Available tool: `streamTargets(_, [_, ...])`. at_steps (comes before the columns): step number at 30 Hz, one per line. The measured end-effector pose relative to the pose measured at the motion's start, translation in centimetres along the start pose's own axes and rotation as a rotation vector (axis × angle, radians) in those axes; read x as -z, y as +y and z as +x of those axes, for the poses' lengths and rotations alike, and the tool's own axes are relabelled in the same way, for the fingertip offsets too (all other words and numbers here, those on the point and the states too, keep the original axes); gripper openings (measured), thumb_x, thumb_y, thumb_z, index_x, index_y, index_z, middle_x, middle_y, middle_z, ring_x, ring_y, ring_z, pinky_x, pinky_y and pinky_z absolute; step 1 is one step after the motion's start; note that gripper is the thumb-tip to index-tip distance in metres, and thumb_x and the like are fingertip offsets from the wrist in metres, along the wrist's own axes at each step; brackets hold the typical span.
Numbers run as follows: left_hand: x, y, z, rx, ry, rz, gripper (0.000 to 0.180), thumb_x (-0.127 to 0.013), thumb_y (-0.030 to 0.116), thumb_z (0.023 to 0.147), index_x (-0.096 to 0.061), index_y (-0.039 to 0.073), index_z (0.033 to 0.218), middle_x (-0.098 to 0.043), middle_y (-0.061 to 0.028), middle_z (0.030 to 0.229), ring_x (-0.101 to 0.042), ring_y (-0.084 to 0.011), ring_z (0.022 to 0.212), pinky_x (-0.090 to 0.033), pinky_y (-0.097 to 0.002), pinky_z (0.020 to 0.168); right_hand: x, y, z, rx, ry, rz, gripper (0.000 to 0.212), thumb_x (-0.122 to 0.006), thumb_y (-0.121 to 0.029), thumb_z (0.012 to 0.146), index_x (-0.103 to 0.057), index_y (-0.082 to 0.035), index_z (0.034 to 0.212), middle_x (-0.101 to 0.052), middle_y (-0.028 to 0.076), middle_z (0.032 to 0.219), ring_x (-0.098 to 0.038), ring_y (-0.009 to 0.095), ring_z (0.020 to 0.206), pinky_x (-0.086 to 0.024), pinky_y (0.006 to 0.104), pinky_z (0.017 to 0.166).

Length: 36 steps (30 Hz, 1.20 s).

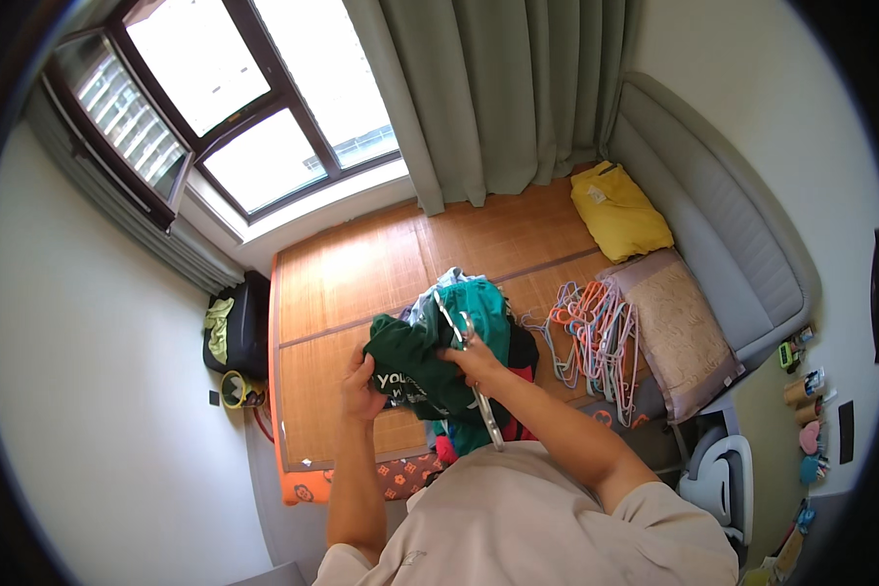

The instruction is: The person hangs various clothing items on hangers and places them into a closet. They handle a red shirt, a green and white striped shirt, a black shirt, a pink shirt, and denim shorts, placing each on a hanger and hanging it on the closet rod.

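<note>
A dark green printed shirt point(410, 356) is held up in front of me over the bed. My left hand point(362, 391) is closed on its left edge. A pale, shiny clothes hanger point(488, 418) slants across the shirt's right side, and my right hand point(474, 361) is closed around it near its hook. Whether the right fingers also pinch the shirt cannot be made out. Behind and beneath lies a heap of clothes with a teal garment point(482, 301), a light blue one point(449, 280) and some red cloth point(520, 415).
Right of the heap lies a pile of coloured hangers point(596, 337), beside a beige pillow point(682, 327). A yellow folded item point(619, 210) rests by the grey headboard point(723, 195). The bed carries a brown mat point(347, 273). A black case point(251, 327) and bucket point(234, 389) stand left; a chair point(721, 483) stands right.
</note>
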<state>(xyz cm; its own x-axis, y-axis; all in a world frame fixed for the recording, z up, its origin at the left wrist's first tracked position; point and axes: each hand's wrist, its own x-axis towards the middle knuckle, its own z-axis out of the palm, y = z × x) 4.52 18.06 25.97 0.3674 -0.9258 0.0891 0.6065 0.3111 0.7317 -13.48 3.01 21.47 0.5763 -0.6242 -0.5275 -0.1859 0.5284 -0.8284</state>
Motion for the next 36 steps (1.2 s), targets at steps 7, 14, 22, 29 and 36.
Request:
streamTargets(7, [3.8,-0.5,-2.6,0.099,0.445,0.309,0.015,-0.054,0.012,0.103,-0.064,0.007,0.114,-0.072,-0.0057,0.103,-0.071,-0.0178,0.089,-0.058,-0.0304,0.075,0.8,-2.8,1.8,0.518,0.200,0.304,0.039,-0.060,0.006,0.079,-0.062,-0.007,0.116,-0.054,-0.002,0.086,-0.054,0.011,0.075,-0.043,0.0255,0.064])
streamTargets(14, [2.3,-5.5,-2.2,0.522,0.242,1.435,0.074,-0.048,0.071,0.094,-0.067,0.012,0.134,-0.071,-0.0211,0.112,-0.065,-0.0339,0.112,-0.049,-0.0440,0.099,1.9,-3.2,-2.6,0.568,-0.041,0.167,0.048,-0.057,0.014,0.077,-0.062,-0.007,0.119,-0.056,-0.004,0.093,-0.054,0.006,0.083,-0.046,0.0222,0.069])
streamTargets(22, [1.9,-14.7,0.4,0.638,0.066,1.132,0.048,-0.073,0.039,0.088,-0.073,0.003,0.119,-0.074,-0.0149,0.103,-0.073,-0.0318,0.093,-0.056,-0.0411,0.080,2.5,-2.6,-5.8,0.600,-0.091,0.143,0.049,-0.057,0.008,0.068,-0.060,-0.004,0.116,-0.054,0.001,0.097,-0.051,0.010,0.088,-0.044,0.0228,0.077])
streamTargets(29, [0.7,-16.2,-0.7,0.964,0.535,0.258,0.045,-0.078,0.026,0.088,-0.061,0.014,0.128,-0.070,-0.0042,0.105,-0.068,-0.0121,0.080,-0.044,-0.0291,0.057,6.3,-1.1,-7.0,0.577,-0.110,0.381,0.050,-0.057,0.012,0.066,-0.059,-0.004,0.113,-0.053,0.001,0.095,-0.053,0.011,0.086,-0.044,0.0220,0.073])
streamTargets(36, [-0.4,-18.5,-1.0,0.645,0.603,0.404,0.039,-0.065,0.021,0.101,-0.055,0.009,0.137,-0.068,-0.0071,0.108,-0.067,-0.0183,0.072,-0.050,-0.0321,0.057,7.6,-0.2,-7.5,0.623,0.003,0.207,0.049,-0.057,0.011,0.065,-0.059,-0.004,0.112,-0.058,0.004,0.099,-0.058,0.014,0.089,-0.049,0.0243,0.077])
